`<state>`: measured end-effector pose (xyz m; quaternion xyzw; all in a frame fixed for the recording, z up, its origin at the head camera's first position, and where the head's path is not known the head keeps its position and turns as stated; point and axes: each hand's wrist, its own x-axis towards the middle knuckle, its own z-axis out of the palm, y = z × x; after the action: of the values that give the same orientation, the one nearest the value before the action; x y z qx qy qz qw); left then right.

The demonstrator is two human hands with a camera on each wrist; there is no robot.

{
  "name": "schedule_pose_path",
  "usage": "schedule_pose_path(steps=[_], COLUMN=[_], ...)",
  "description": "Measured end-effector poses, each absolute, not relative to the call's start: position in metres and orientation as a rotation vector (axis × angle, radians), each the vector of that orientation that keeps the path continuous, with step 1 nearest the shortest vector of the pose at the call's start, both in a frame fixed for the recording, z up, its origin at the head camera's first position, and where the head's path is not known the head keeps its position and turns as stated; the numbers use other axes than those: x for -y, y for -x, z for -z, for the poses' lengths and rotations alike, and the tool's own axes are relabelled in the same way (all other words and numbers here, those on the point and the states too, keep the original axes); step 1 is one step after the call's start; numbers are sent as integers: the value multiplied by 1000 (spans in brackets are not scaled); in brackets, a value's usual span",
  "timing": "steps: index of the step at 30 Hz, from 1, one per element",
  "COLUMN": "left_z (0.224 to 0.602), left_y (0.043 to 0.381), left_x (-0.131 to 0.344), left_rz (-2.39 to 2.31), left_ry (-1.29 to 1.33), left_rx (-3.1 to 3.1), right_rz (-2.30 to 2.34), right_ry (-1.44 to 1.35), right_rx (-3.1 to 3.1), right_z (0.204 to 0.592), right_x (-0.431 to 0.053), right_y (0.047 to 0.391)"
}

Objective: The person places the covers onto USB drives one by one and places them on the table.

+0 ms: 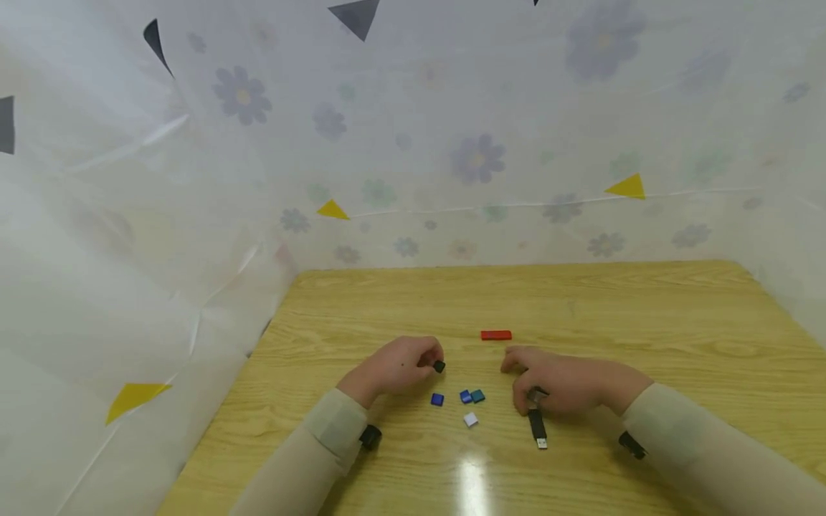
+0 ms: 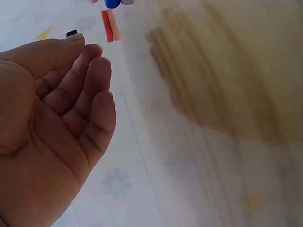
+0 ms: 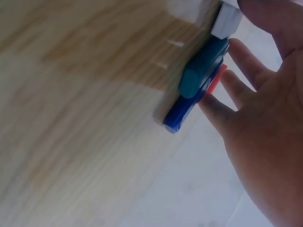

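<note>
My left hand pinches a small black cap between thumb and fingertips; the left wrist view shows the same black cap at the tip of the thumb. On the right, my other hand reaches inward with fingers extended and spread, palm down. Beside its thumb is a black USB flash drive, its metal plug pointing toward me; its far end overlaps the thumb, and I cannot tell whether they touch. The right wrist view has a teal piece and a white piece just past the fingers.
Between the hands lie a dark blue piece, a second blue piece against the teal one, and the white piece. A red bar lies farther back on the wooden table. Flower-patterned sheeting hangs behind it.
</note>
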<state>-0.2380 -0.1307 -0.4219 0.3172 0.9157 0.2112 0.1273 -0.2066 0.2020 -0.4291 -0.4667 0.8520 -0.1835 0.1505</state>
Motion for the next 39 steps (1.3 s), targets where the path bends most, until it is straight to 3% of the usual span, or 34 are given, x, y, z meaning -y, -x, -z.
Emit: schedule_pose_path(steps=[16, 24, 39], left_z=[422, 422, 421], left_y=[239, 240, 235], left_x=[129, 130, 124], left_rz=[-626, -634, -756], left_ry=[-918, -891, -755], left_rx=[-2651, -2653, -2685], right_rz=[541, 619, 847], right_ry=[1271, 1366, 1038], right_rx=[-2448, -2474, -2779], right_z=[428, 433, 428], right_x=[-214, -215, -203], right_y=[197, 194, 203])
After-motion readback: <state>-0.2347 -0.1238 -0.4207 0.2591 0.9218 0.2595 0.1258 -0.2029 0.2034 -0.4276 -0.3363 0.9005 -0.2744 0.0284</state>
